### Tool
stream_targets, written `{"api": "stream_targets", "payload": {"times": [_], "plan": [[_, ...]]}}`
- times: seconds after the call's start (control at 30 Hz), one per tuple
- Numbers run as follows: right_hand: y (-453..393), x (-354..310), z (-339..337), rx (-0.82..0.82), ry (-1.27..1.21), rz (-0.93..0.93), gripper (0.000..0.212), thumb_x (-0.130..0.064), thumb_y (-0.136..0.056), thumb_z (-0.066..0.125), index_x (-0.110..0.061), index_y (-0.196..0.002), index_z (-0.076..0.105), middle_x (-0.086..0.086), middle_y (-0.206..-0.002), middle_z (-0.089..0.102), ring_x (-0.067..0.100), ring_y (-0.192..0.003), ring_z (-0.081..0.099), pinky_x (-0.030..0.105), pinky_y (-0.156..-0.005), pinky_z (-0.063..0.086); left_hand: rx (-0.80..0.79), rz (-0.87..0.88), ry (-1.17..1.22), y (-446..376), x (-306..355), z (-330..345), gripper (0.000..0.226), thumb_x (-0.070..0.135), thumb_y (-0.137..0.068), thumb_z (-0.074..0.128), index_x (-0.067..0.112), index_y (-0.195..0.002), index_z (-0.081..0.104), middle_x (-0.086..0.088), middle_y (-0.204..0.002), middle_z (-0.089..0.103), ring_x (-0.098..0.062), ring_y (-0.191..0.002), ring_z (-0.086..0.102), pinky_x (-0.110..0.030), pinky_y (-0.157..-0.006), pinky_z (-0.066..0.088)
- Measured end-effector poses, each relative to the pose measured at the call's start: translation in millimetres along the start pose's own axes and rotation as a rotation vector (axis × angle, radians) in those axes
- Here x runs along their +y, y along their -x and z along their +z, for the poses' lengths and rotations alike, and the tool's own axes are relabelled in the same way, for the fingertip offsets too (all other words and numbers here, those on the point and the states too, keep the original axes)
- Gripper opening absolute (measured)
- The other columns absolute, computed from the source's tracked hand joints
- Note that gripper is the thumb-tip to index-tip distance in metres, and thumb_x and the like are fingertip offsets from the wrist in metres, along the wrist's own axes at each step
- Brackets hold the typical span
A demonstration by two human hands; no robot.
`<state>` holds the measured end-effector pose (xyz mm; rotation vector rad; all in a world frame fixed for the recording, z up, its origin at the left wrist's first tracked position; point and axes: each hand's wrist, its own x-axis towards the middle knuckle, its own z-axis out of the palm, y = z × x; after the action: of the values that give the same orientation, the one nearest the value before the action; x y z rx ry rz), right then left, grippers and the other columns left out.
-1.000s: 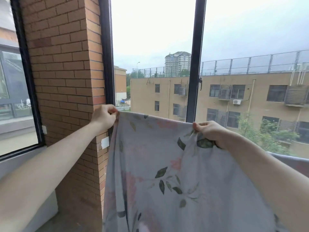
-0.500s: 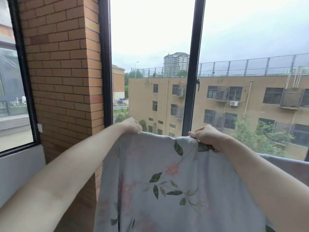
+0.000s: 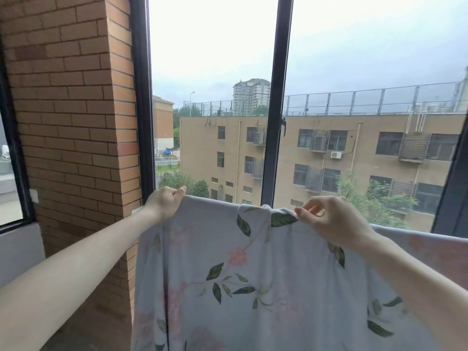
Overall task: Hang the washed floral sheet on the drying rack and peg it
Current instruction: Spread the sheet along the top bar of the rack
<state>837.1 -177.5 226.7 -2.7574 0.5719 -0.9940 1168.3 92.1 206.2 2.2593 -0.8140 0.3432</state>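
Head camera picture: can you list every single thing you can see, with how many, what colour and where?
floral sheet: one, pale grey-blue with pink flowers and green leaves, held up in front of the window, running off right.
brick pillar: one, orange-red, left of the window.
window frame: black bars, one upright in the middle, others at the sides.
beige building: one, outside, behind the glass.
tower block: one, pale grey, far off.
trees: several, green, below the building.
left hand: one, grips the sheet's top left corner.
right hand: one, fingers pinch the top edge.
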Motion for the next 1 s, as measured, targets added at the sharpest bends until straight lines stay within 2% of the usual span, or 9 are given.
{"api": "stream_targets", "payload": {"times": [0.1, 0.2, 0.33, 0.43, 0.57, 0.7, 0.87, 1.0], "plan": [[19, 30, -9, 0.039, 0.133, 0.006, 0.071, -0.082, -0.087, 0.037, -0.020, -0.061, 0.061, -0.005, -0.051, 0.057, 0.014, -0.052, 0.058, 0.032, -0.053, 0.047, -0.007, -0.010, -0.001, -3, 1, 2, 0.063, 0.045, -0.109, 0.038, 0.015, -0.054, 0.030, -0.008, -0.054, 0.048, -0.028, -0.057, 0.048, -0.038, -0.061, 0.033], [24, 41, -16, 0.038, 0.153, -0.010, 0.082, -0.087, -0.087, 0.029, -0.014, -0.057, 0.053, 0.000, -0.048, 0.053, 0.018, -0.049, 0.055, 0.033, -0.051, 0.044, 0.009, -0.001, 0.006, -4, 1, 6, 0.064, 0.043, -0.109, 0.038, 0.014, -0.052, 0.033, -0.007, -0.052, 0.048, -0.029, -0.057, 0.049, -0.038, -0.061, 0.034], [24, 55, -29, -0.022, 0.172, 0.052, 0.081, -0.086, -0.088, 0.033, -0.014, -0.051, 0.041, -0.001, -0.045, 0.047, 0.019, -0.045, 0.049, 0.032, -0.049, 0.037, 0.015, -0.027, 0.020, -5, -2, 8, 0.064, 0.039, -0.109, 0.040, 0.013, -0.051, 0.034, -0.006, -0.051, 0.045, -0.029, -0.058, 0.046, -0.039, -0.061, 0.032], [33, 72, -44, -0.001, 0.215, 0.102, 0.085, -0.090, -0.087, 0.028, -0.016, -0.046, 0.036, -0.002, -0.041, 0.043, 0.016, -0.040, 0.045, 0.029, -0.047, 0.032, 0.008, -0.051, 0.028, -5, 1, 7, 0.063, 0.038, -0.109, 0.039, 0.012, -0.051, 0.037, -0.008, -0.055, 0.048, -0.029, -0.061, 0.047, -0.039, -0.063, 0.031], [44, 92, -60, 0.034, 0.273, 0.165, 0.084, -0.083, -0.087, 0.029, -0.014, -0.043, 0.045, 0.003, -0.042, 0.055, 0.018, -0.043, 0.056, 0.028, -0.046, 0.036, 0.022, -0.051, 0.045, -1, 7, 10, 0.062, 0.037, -0.108, 0.038, 0.010, -0.052, 0.039, -0.010, -0.058, 0.051, -0.028, -0.063, 0.049, -0.038, -0.064, 0.032], [45, 100, -70, 0.041, 0.317, 0.231, 0.085, -0.086, -0.087, 0.024, -0.015, -0.044, 0.043, 0.003, -0.045, 0.058, 0.021, -0.045, 0.060, 0.030, -0.050, 0.048, 0.013, -0.066, 0.061, 4, 14, 11, 0.059, 0.035, -0.107, 0.039, 0.009, -0.054, 0.043, -0.011, -0.062, 0.055, -0.028, -0.062, 0.050, -0.038, -0.063, 0.033], [43, 81, -56, 0.079, 0.313, 0.174, 0.075, -0.076, -0.096, 0.029, -0.018, -0.050, 0.043, 0.000, -0.051, 0.057, 0.020, -0.049, 0.056, 0.031, -0.054, 0.044, 0.029, -0.090, 0.057, 3, 5, 3, 0.055, 0.036, -0.104, 0.038, 0.011, -0.055, 0.041, -0.011, -0.063, 0.054, -0.032, -0.067, 0.051, -0.039, -0.063, 0.033], [51, 91, -55, 0.160, 0.359, 0.219, 0.075, -0.068, -0.099, 0.038, -0.014, -0.047, 0.049, 0.000, -0.047, 0.057, 0.019, -0.047, 0.055, 0.026, -0.051, 0.040, 0.012, -0.091, 0.061, 8, 3, -7, 0.046, 0.042, -0.085, 0.032, 0.013, -0.051, 0.041, -0.007, -0.058, 0.045, -0.030, -0.066, 0.045, -0.039, -0.065, 0.032]]}}
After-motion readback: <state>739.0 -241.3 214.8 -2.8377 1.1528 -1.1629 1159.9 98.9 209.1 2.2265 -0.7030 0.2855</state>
